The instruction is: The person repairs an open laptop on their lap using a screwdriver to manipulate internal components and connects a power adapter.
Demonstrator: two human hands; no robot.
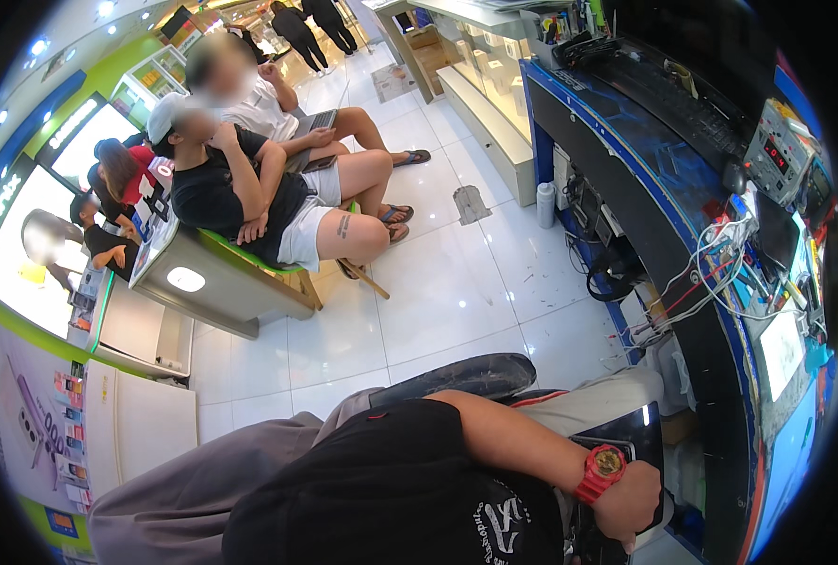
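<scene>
At the lower right, my left hand (626,499), with a red-strapped gold-faced watch (603,470) on its wrist, rests over my lap. It is closed at the edge of what looks like a black glossy tablet (645,431). The back of the hand faces up and most of the fingers are hidden beneath it. Light glints off the tablet's upper part; its lower part is covered by my hand and forearm. My right hand is out of view.
A dark workbench (626,160) runs down the right side, with a keyboard (645,89), a power supply with red digits (775,153) and tangled cables (720,235). A white bottle (545,204) stands below it. Two people sit on chairs across the tiled floor (428,273).
</scene>
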